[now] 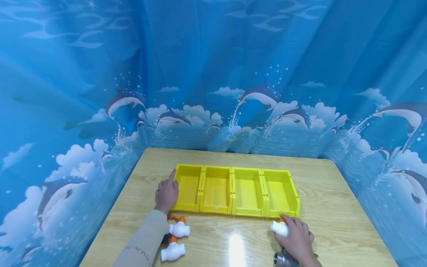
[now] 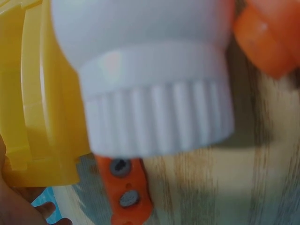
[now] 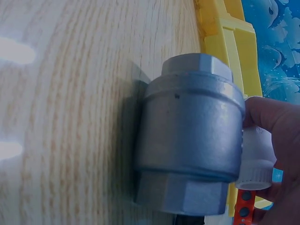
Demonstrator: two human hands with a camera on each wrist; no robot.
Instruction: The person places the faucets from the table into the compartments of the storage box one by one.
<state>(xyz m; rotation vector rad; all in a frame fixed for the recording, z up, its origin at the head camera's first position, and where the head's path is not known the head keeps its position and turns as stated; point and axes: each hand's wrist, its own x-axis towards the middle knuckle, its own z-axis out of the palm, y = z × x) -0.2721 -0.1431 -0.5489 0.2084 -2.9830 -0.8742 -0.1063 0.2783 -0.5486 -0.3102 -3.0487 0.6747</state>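
My left hand (image 1: 166, 193) grips the left side wall of the leftmost bin in a joined row of yellow bins (image 1: 216, 212). Its index finger lies along the outside, thumb at the rim. Near the row's front right corner, my right hand (image 1: 298, 237) holds a white plastic ball valve (image 1: 279, 228) with an orange handle (image 3: 244, 206). A grey metal cylindrical fitting with hexagonal ends (image 3: 187, 126) lies below that hand, close to the wrist. Two more white ball valves, an upper one (image 1: 180, 230) and a lower one (image 1: 173, 252), lie beside my left forearm.
The wooden table (image 1: 320, 185) carries the bins and fittings. A blue curtain printed with dolphins (image 1: 217, 74) hangs round its back and sides. A dark piece (image 1: 165, 239) shows partly behind the left sleeve. A bright reflection shines on the front of the tabletop.
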